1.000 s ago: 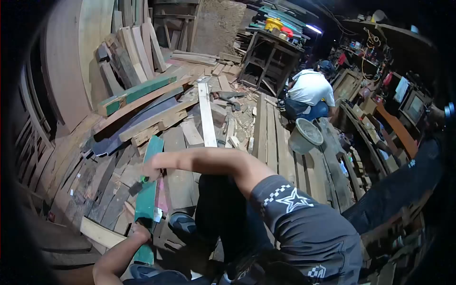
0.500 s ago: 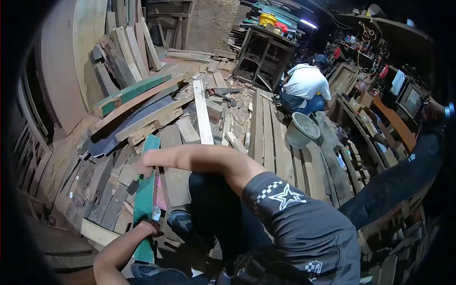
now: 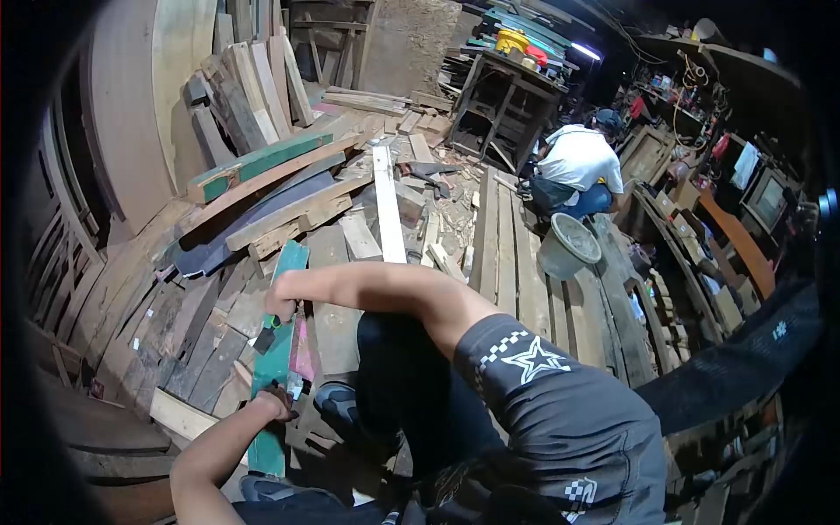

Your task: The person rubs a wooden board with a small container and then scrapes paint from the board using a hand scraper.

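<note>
Hands: two, bare, both at the same green board – one farther along it, one nearer.
Right hand [image 3: 280,296]: the far one of the two, closed over one tool [image 3: 263,340] with a dark flat blade and a bright green part; the fingers hide its handle.
Left hand [image 3: 276,404]: the near one, on the board with its fingers bent near the right edge; whether they grip it, I cannot tell.
Green boards: two. The worked board [image 3: 273,367] lies lengthwise, near to far, left of the person's legs; the second board [image 3: 284,155] lies slanted on the pile at far left.
Shoes: two – one shoe [image 3: 337,404] just right of the worked board, the other [image 3: 284,490] at its near end.
Pale plank: one pale plank [image 3: 386,201], beyond the right arm.
Bucket: one grey bucket [image 3: 556,258], right, on the wooden slats [image 3: 492,236].
Co-worker: one person [image 3: 577,157] in a white top, crouching at the far right, just beyond the bucket.
Cabinet: one dark cabinet [image 3: 525,77], far, with one yellow container [image 3: 512,40] on top.
</note>
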Motion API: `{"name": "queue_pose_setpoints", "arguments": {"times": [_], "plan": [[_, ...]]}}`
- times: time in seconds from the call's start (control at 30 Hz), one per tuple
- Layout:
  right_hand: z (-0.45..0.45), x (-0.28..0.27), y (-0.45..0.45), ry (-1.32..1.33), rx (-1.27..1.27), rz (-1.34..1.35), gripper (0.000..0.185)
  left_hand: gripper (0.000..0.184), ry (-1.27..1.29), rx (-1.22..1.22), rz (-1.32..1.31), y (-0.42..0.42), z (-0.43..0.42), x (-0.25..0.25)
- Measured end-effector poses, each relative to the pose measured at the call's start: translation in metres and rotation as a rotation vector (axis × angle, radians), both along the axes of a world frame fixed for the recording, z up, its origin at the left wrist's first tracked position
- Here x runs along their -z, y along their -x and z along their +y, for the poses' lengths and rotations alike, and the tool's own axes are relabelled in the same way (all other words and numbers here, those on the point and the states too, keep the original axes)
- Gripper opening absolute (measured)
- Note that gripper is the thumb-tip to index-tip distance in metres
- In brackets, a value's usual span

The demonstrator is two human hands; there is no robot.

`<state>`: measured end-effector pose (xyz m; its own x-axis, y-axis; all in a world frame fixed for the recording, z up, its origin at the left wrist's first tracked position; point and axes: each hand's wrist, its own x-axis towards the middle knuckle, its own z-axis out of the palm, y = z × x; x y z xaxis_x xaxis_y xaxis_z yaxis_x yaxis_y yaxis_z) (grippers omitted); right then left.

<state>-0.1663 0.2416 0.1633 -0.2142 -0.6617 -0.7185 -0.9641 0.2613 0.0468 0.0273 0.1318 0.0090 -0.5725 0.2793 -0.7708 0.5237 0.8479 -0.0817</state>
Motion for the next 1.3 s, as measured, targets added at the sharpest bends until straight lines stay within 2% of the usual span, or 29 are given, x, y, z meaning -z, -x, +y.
{"name": "queue_pose_setpoints", "arguments": {"times": [0.17,0.2,0.3,0.33,0.43,0.47,0.53,0.6,0.7,0.73,0.8,0.83,0.87,0.97,1.03,1.17,1.23,1.27,1.3], "plan": [[0.011,-0.03,-0.018,-0.054,0.027,-0.004,0.042,0.073,-0.008,0.061,0.11,-0.004,0.007,-0.013],[0.01,-0.026,-0.017,-0.066,0.026,0.009,0.04,0.066,-0.038,0.066,0.165,-0.003,0.007,-0.01],[0.007,-0.017,-0.01,-0.128,0.042,0.047,0.039,0.06,-0.025,-0.034,0.22,0.002,0.004,-0.004],[0.01,-0.031,-0.02,-0.17,0.095,0.057,0.037,0.06,-0.048,-0.08,0.222,0.003,0.005,-0.014],[0.007,-0.012,-0.006,-0.167,0.072,0.045,0.036,0.07,0.026,-0.176,0.316,-0.004,0.013,-0.056],[0.003,-0.003,0.001,-0.174,0.047,0.044,0.041,0.089,-0.049,-0.288,0.406,-0.002,0.008,-0.038],[0.008,-0.008,-0.003,-0.131,0.023,0.038,0.048,0.099,-0.125,-0.384,0.492,-0.005,0.01,-0.047],[0.005,0.01,0.008,-0.088,-0.116,0.048,0.065,0.112,-0.201,-0.513,0.561,-0.011,0.015,-0.057],[0.006,0.002,0.006,-0.118,-0.039,-0.051,0.071,0.114,-0.281,-0.564,0.442,-0.011,0.021,-0.082],[0.008,-0.006,0.0,-0.131,-0.002,-0.065,0.073,0.102,-0.354,-0.526,0.515,-0.012,0.019,-0.076],[0.016,-0.039,-0.02,-0.139,0.057,-0.095,0.075,0.087,-0.443,-0.574,0.51,-0.005,0.015,-0.061],[0.017,-0.037,-0.019,-0.14,0.09,-0.121,0.076,0.08,-0.486,-0.595,0.504,-0.005,0.014,-0.058],[0.018,-0.036,-0.019,-0.141,0.123,-0.146,0.077,0.055,-0.543,-0.562,0.638,-0.009,0.014,-0.055],[0.02,-0.036,-0.022,-0.143,0.145,-0.178,0.076,0.044,-0.648,-0.544,0.668,-0.006,0.004,-0.048],[0.016,-0.035,-0.022,-0.222,0.16,-0.231,0.069,0.035,-0.703,-0.514,0.673,-0.005,-0.001,-0.049],[0.01,-0.026,-0.02,-0.201,0.074,-0.205,0.065,0.034,-0.571,-0.492,0.638,-0.004,-0.008,-0.056],[0.012,-0.03,-0.02,-0.131,0.059,-0.174,0.066,0.036,-0.576,-0.541,0.63,-0.002,-0.012,-0.044],[0.014,-0.032,-0.021,-0.089,0.066,-0.177,0.065,0.039,-0.458,-0.518,0.682,-0.002,-0.013,-0.037],[0.016,-0.034,-0.02,-0.046,0.074,-0.18,0.065,0.04,-0.478,-0.539,0.681,0.001,-0.017,-0.027]]}}
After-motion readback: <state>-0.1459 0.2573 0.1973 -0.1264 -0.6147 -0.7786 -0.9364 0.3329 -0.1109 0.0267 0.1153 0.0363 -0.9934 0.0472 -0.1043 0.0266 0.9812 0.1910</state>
